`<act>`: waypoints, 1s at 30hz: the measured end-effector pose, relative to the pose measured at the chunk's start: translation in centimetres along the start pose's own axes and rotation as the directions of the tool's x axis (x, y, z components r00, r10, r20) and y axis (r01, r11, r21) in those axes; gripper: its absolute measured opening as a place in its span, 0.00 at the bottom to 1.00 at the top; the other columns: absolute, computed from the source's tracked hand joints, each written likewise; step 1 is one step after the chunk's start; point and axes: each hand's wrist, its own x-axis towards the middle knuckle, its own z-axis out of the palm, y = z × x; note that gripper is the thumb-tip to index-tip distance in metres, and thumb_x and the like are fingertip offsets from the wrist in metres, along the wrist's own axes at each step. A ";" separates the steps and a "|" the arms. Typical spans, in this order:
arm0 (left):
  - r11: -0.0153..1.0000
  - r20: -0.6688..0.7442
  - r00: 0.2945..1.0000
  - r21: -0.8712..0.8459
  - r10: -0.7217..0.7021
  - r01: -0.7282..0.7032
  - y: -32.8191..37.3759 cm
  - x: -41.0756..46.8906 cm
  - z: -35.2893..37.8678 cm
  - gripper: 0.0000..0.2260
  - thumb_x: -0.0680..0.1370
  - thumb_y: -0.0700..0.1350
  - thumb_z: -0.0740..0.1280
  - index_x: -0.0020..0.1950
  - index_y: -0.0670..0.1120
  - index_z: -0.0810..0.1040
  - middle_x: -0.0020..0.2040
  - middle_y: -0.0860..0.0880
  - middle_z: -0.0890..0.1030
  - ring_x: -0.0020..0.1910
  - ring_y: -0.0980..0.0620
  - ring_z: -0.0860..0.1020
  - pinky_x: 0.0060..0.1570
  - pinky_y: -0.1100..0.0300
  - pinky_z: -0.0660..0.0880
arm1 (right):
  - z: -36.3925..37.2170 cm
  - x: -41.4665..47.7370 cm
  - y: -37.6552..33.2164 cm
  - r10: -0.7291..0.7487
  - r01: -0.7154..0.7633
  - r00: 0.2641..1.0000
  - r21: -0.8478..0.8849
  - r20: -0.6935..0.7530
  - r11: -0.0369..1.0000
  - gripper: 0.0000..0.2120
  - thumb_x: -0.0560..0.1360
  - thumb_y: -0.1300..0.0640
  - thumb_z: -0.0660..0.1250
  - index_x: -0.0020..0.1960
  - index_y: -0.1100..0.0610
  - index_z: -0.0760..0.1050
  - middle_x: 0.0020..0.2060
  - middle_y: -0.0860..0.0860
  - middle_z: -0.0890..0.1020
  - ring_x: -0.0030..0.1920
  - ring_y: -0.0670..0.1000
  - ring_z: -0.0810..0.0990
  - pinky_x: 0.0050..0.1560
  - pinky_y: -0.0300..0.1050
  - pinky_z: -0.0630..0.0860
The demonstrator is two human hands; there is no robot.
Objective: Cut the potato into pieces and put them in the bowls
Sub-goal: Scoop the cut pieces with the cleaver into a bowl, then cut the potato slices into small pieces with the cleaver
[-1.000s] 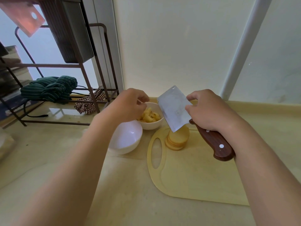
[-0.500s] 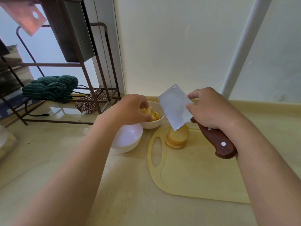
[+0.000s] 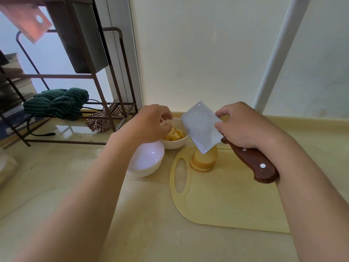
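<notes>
Judging by how things lie, the task is partway through; the small bowl (image 3: 176, 146) at the back holds a heap of yellow potato pieces (image 3: 174, 136), while the larger white bowl (image 3: 147, 170) just in front of it looks bare inside; a stack of round potato slices (image 3: 204, 161) stands on the far left part of the cutting board (image 3: 226, 201), so chopping that stack and filling the second bowl appear left to do. The right hand (image 3: 243, 125) grips the cleaver (image 3: 200, 127) where the wooden handle meets the blade, holding it raised and tilted above the slices; the left hand (image 3: 151, 123) hovers over the small bowl with fingers curled toward the pieces. Whether those fingers pinch a piece or hold nothing I cannot tell, since the back of the hand hides the fingertips; the left forearm covers part of the white bowl, and the blade's lower corner hides the top of the stack, so the number of slices is unclear.
</notes>
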 end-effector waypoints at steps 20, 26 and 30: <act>0.972 0.277 0.957 0.189 0.085 -0.141 9.8 -2.6 5.6 0.28 0.75 0.60 0.67 0.69 0.46 0.67 0.60 0.45 0.73 0.59 0.44 0.74 0.53 0.54 0.72 | -0.6 -8.7 9.7 0.260 -0.178 0.947 0.365 -0.190 0.914 0.14 0.82 0.61 0.65 0.61 0.45 0.76 0.31 0.47 0.86 0.22 0.40 0.77 0.15 0.37 0.65; 0.999 0.231 0.973 0.045 0.017 -0.028 9.6 -2.2 5.4 0.32 0.74 0.56 0.71 0.75 0.51 0.64 0.69 0.47 0.71 0.66 0.48 0.71 0.56 0.59 0.67 | -0.4 -8.6 11.3 0.235 -0.168 0.957 0.338 -0.168 0.926 0.15 0.82 0.60 0.64 0.63 0.44 0.76 0.33 0.52 0.86 0.19 0.42 0.73 0.16 0.37 0.65; 1.000 0.190 0.982 0.024 0.011 -0.016 9.5 -2.1 5.3 0.30 0.74 0.55 0.72 0.73 0.51 0.66 0.66 0.48 0.73 0.61 0.48 0.73 0.52 0.60 0.68 | -0.5 -8.5 12.0 0.249 -0.179 0.952 0.338 -0.176 0.924 0.17 0.83 0.60 0.64 0.70 0.49 0.76 0.34 0.52 0.86 0.25 0.40 0.79 0.16 0.37 0.65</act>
